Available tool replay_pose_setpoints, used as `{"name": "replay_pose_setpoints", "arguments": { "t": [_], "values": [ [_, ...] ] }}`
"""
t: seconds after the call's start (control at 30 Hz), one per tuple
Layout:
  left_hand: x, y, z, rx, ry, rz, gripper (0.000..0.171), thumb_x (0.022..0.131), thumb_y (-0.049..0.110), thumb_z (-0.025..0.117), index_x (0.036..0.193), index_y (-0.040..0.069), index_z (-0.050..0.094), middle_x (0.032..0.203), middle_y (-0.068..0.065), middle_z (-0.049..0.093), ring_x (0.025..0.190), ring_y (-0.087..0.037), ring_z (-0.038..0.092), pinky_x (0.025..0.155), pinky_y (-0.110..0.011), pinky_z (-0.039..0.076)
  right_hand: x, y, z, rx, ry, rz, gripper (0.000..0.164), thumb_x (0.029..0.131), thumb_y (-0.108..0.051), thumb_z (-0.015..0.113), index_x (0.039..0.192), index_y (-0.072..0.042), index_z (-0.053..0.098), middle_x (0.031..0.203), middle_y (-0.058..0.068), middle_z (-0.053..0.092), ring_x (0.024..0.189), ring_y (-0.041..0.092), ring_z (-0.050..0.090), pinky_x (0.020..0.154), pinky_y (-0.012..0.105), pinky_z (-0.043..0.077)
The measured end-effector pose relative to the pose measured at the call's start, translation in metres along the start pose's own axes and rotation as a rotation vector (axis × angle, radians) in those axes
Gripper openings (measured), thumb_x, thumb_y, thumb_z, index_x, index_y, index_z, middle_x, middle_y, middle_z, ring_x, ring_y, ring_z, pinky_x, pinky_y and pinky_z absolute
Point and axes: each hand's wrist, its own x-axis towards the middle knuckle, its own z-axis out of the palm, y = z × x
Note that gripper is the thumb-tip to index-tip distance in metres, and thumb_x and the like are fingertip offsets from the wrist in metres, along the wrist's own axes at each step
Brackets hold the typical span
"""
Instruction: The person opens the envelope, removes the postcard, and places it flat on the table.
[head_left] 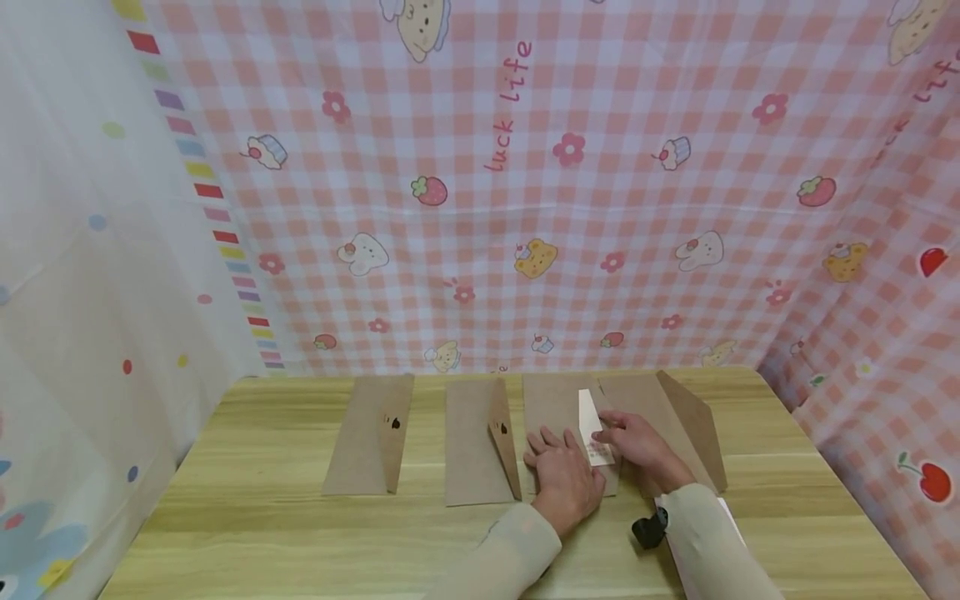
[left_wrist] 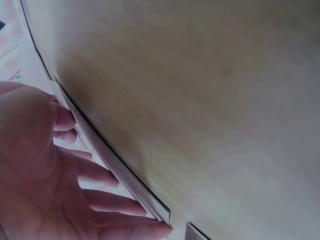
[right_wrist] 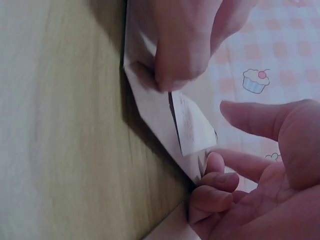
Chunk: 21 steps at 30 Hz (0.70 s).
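Note:
A brown paper envelope [head_left: 550,400] lies flat under my left hand [head_left: 564,479], whose spread fingers rest on it. In the left wrist view those fingers stretch along the envelope's edge. A small white card [head_left: 589,412] with faint print near its lower end lies over the envelope's right part. My right hand [head_left: 637,442] is at the card's right side, fingertips right at its edge. The right wrist view shows its thumb held away and its lower fingers bent beside the envelope, while the white card [right_wrist: 192,127] sits between the two hands.
Two more brown envelopes [head_left: 468,442] with raised flaps lie to the left on the wooden table [head_left: 285,517]. Another envelope [head_left: 637,400], flap [head_left: 693,425] open rightward, lies at right. A pale sheet [head_left: 678,567] shows under my right forearm. Checked cloth [head_left: 480,208] hangs behind.

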Motion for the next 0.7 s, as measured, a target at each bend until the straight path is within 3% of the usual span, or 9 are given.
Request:
{"name": "replay_pose_setpoints", "arguments": {
  "t": [0.13, 0.4, 0.5, 0.57, 0.7],
  "values": [
    [0.0003, 0.0004, 0.0012, 0.009, 0.004, -0.001, 0.071, 0.096, 0.067, 0.037, 0.151, 0.023, 0.043, 0.148, -0.018, 0.047, 0.131, -0.04, 0.051, 0.094, -0.044, 0.052, 0.0015, -0.0017, 0.0022, 0.033, 0.012, 0.028, 0.054, 0.094, -0.01, 0.059, 0.14, 0.015, 0.044, 0.146, 0.031, 0.043, 0.139, 0.046, 0.036, 0.113, 0.057, 0.029],
    [-0.0006, 0.0022, 0.0008, 0.024, 0.015, -0.007, 0.071, 0.095, 0.068, 0.037, 0.151, 0.024, 0.044, 0.148, -0.017, 0.047, 0.131, -0.039, 0.051, 0.094, -0.043, 0.052, 0.0027, -0.0024, 0.0065, 0.079, 0.061, 0.093, 0.053, 0.094, -0.012, 0.059, 0.14, 0.012, 0.047, 0.145, 0.03, 0.046, 0.136, 0.044, 0.04, 0.111, 0.055, 0.033],
    [-0.0007, 0.0025, 0.0018, 0.035, 0.019, -0.006, 0.071, 0.095, 0.068, 0.036, 0.151, 0.025, 0.044, 0.148, -0.017, 0.048, 0.131, -0.039, 0.051, 0.094, -0.044, 0.052, 0.0022, -0.0045, 0.004, 0.082, 0.039, 0.102, 0.054, 0.093, -0.01, 0.059, 0.14, 0.012, 0.046, 0.147, 0.029, 0.043, 0.139, 0.045, 0.035, 0.113, 0.056, 0.03],
    [-0.0007, 0.0023, 0.002, 0.037, 0.021, -0.006, 0.071, 0.095, 0.068, 0.036, 0.151, 0.025, 0.044, 0.148, -0.017, 0.048, 0.131, -0.039, 0.051, 0.094, -0.044, 0.052, 0.0027, -0.0058, 0.0018, 0.09, 0.019, 0.126, 0.056, 0.092, -0.011, 0.061, 0.141, 0.011, 0.046, 0.148, 0.028, 0.042, 0.129, 0.043, 0.046, 0.106, 0.052, 0.039],
    [-0.0005, 0.0016, 0.0017, 0.032, 0.021, -0.007, 0.071, 0.095, 0.068, 0.037, 0.151, 0.025, 0.044, 0.148, -0.017, 0.048, 0.131, -0.039, 0.052, 0.094, -0.044, 0.052, 0.0061, -0.0085, 0.0006, 0.142, -0.012, 0.159, 0.059, 0.091, -0.01, 0.06, 0.143, 0.012, 0.042, 0.151, 0.029, 0.038, 0.126, 0.039, 0.046, 0.102, 0.049, 0.041]
  ]
}}
